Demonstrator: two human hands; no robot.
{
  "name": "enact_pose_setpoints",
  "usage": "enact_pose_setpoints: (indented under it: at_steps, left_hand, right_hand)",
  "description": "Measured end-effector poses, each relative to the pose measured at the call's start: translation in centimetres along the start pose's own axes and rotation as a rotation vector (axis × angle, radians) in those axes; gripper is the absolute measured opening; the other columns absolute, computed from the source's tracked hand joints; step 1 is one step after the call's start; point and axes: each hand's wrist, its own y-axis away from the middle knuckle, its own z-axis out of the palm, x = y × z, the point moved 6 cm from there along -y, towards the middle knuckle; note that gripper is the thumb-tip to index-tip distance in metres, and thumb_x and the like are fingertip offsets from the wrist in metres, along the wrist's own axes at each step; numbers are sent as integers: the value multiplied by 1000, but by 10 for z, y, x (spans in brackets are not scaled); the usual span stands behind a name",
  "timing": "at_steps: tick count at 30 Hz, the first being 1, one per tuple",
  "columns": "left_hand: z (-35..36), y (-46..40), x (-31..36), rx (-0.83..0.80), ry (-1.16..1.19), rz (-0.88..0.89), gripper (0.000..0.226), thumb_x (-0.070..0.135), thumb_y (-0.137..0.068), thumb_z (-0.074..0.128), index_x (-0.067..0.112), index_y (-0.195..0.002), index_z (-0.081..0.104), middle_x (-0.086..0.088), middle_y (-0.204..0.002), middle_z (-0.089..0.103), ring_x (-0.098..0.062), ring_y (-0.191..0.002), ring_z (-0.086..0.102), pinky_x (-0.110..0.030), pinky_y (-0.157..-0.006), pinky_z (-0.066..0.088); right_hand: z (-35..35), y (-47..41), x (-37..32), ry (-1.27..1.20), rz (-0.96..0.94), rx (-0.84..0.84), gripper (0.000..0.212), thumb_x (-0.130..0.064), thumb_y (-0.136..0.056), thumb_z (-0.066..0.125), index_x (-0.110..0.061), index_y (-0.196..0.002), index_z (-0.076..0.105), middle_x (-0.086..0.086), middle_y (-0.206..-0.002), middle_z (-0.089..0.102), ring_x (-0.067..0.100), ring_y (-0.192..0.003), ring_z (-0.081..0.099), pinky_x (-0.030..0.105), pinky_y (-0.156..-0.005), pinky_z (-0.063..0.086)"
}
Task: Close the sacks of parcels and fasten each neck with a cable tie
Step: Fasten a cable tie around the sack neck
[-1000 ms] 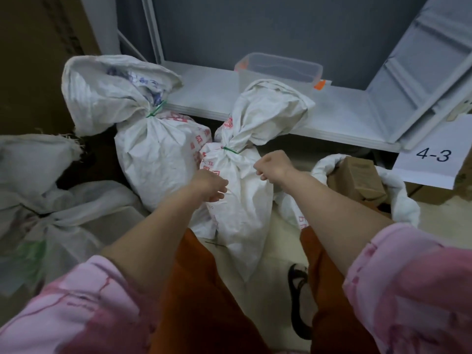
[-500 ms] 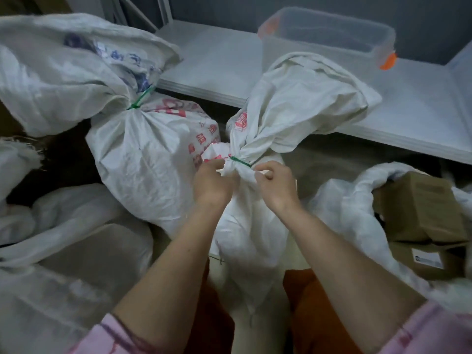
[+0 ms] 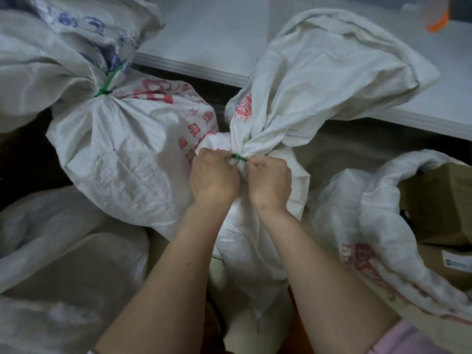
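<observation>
At the centre, a green cable tie (image 3: 239, 157) circles the neck of the middle sack (image 3: 319, 80). The left hand (image 3: 213, 176) and right hand (image 3: 270, 180) both grip this neck, fingers curled, either side of the tie. At ten o'clock stands a tied sack (image 3: 122, 149); at three o'clock an open sack (image 3: 370, 226) holds cardboard boxes (image 3: 439, 200).

Your left hand (image 3: 213, 176) and right hand (image 3: 270, 181) hide most of the green cable tie (image 3: 239, 157), so you can't tell where its ends are. The clear box (image 3: 434, 14) and the brown boxes (image 3: 444, 205) run off the picture's edge.
</observation>
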Motion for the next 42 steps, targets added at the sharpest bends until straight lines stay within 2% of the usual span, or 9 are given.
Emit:
enact_pose_setpoints:
  at_steps: [6, 10, 14, 17, 25, 29, 34, 37, 42]
  left_hand:
    - [9, 3, 8, -64, 77, -28, 28, 14, -84, 52, 18, -104, 71, -7, -98, 68, -27, -89, 64, -42, -80, 54]
    - [6, 3, 5, -66, 121, -79, 37, 9, -81, 54, 19, -114, 69, -3, -114, 68, -22, -107, 61, -33, -97, 47]
    - [4, 3, -1, -77, 161, -120, 37, 2, -82, 54, 17, -112, 71, -4, -115, 68, -21, -106, 62, -23, -93, 47]
    - [3, 4, -1, -73, 155, -140, 34, 4, -83, 57, 18, -111, 71, -3, -114, 68, -21, -106, 62, -20, -86, 44]
    - [3, 7, -3, -71, 120, -160, 35, 3, -85, 54, 16, -114, 70, -5, -123, 64, -23, -114, 57, -26, -94, 44]
    - [7, 2, -11, -88, 253, -211, 30, 0, -84, 58, 15, -104, 74, -6, -107, 70, -21, -92, 63, -23, -80, 49]
    - [8, 3, -9, -100, 301, -195, 33, -5, -80, 53, 16, -97, 73, -3, -88, 64, -18, -77, 57, -22, -71, 47]
    - [6, 1, -10, -108, 249, -172, 34, -3, -81, 55, 17, -103, 72, 1, -96, 64, -18, -85, 60, -22, -76, 48]
    - [1, 6, -7, -59, 104, -91, 37, 8, -80, 57, 26, -110, 69, -2, -108, 67, -23, -101, 61, -35, -90, 51]
  right_hand:
    - [4, 5, -4, 37, -12, 48, 19, -22, -88, 59, -15, -75, 70, 3, -70, 63, 23, -70, 55, 30, -58, 39]
    - [0, 1, 1, -3, 42, 62, 33, -24, -86, 65, -16, -55, 57, -3, -58, 53, 20, -62, 50, 29, -56, 35]
    - [0, -1, 1, 32, 53, 47, 25, -31, -84, 69, -16, -63, 67, -2, -67, 63, 20, -69, 56, 27, -60, 39]
    - [1, 1, 2, 37, 63, 37, 26, -32, -83, 69, -16, -63, 65, -4, -61, 56, 19, -65, 51, 26, -59, 35]
    - [7, 5, 3, 16, 19, 42, 17, -34, -86, 67, -19, -79, 73, -1, -76, 67, 20, -71, 55, 28, -61, 39]
    - [9, 6, 7, -39, 34, 68, 10, -21, -84, 66, -19, -81, 74, 2, -79, 69, 24, -77, 60, 35, -68, 49]
    - [6, 7, 7, -79, 18, 106, 10, -16, -84, 64, -15, -86, 74, 6, -80, 70, 24, -79, 61, 35, -67, 47]
    - [7, 11, 2, -61, -35, 90, 10, -15, -86, 64, -17, -87, 75, 2, -84, 70, 22, -81, 62, 34, -69, 48]
    - [6, 15, -4, 109, -161, 90, 15, -24, -90, 62, -20, -100, 73, 0, -102, 63, 17, -91, 58, 23, -67, 33]
